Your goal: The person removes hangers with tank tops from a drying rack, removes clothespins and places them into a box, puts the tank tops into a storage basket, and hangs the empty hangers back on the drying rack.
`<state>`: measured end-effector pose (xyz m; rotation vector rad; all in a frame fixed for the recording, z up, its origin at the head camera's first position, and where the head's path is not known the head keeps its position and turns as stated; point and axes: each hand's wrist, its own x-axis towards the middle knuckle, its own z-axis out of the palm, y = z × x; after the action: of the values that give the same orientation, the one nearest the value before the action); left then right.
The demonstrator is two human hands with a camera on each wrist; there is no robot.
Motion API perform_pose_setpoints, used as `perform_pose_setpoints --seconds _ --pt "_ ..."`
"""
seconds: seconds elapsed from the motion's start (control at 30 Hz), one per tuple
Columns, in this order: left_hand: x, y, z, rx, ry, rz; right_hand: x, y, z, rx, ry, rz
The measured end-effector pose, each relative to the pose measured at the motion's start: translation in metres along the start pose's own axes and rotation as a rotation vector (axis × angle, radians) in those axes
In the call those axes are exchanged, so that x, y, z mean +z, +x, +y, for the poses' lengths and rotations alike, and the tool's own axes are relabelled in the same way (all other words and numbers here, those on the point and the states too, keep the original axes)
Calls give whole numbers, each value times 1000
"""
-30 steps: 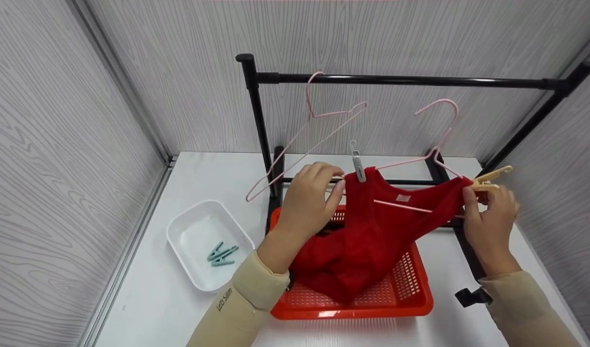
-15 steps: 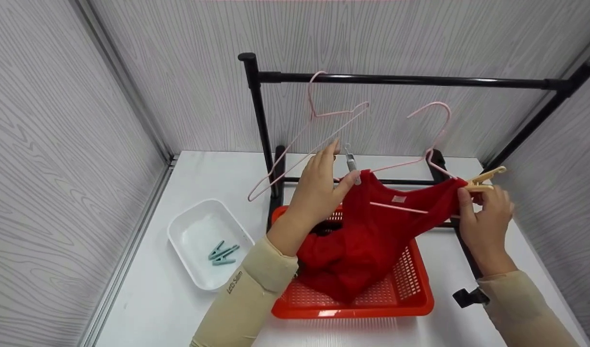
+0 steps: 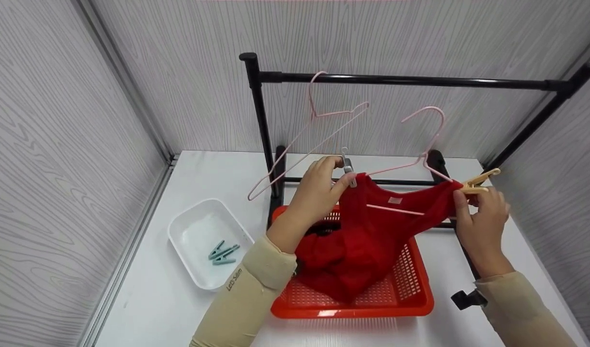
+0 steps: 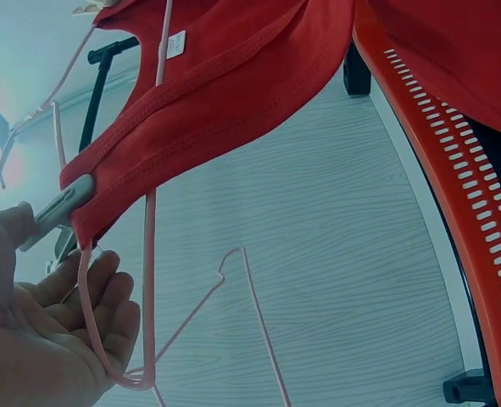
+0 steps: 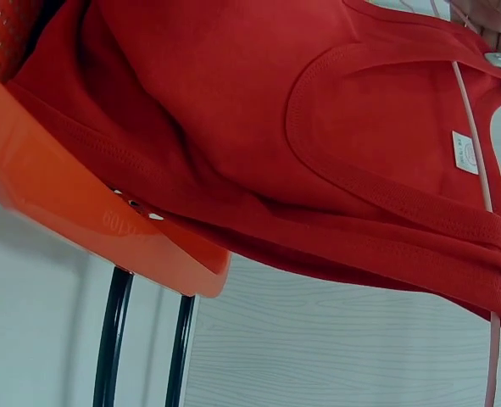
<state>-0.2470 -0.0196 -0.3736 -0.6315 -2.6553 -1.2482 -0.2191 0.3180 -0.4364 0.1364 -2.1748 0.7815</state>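
Two bare hands steady a red top [image 3: 372, 246] on a pink hanger [image 4: 150, 288] over a red basket [image 3: 372, 311], the garment's shoulders raised and its lower folds lying within the basket's walls. The left hand [image 3: 314, 190] pinches a gray clip [image 4: 64, 208] between thumb and fingers at one strap. The right hand [image 3: 482, 224] grips the opposite strap at the hanger's end, thumb in front, beside a yellow clip [image 3: 474, 190]; how its fingers lie behind the cloth cannot be told. Supporting both ends probably prevents the hanger from tipping, while the clips appear to stop the straps slipping off. The hanger's hook points upward, apart from the rack's black bar [image 3: 410, 80], so the hands seem to bear its weight, the basket likely taking some of the cloth's. A second pink hanger [image 3: 333, 113] hooks over the bar near its left end, apparently parked aside from the work. Toward the left edge of the desk [image 3: 136, 299], a white tray [image 3: 196, 231] holds teal clips [image 3: 225, 251] in its right half, presumably contained there for easy reach.
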Motion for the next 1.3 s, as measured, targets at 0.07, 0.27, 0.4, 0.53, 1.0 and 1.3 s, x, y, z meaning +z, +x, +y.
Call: perform_pose_setpoints --seconds 0.07,0.27,0.4,0.53,1.0,1.3 --pt "1 -1 -1 6 -26 4 0 0 0 0 -1 -1" --pt "3 -1 -3 36 -98 10 1 -1 1 -1 18 -2" --pt "4 -2 -2 48 -141 16 2 -1 2 -10 17 -1" --pt "5 -3 -3 58 -166 25 3 -1 3 -10 20 -7" --pt "8 -5 -7 84 -219 57 2 -2 1 1 7 -42" --pt "10 -4 -11 138 -317 83 3 -3 2 -5 13 -44"
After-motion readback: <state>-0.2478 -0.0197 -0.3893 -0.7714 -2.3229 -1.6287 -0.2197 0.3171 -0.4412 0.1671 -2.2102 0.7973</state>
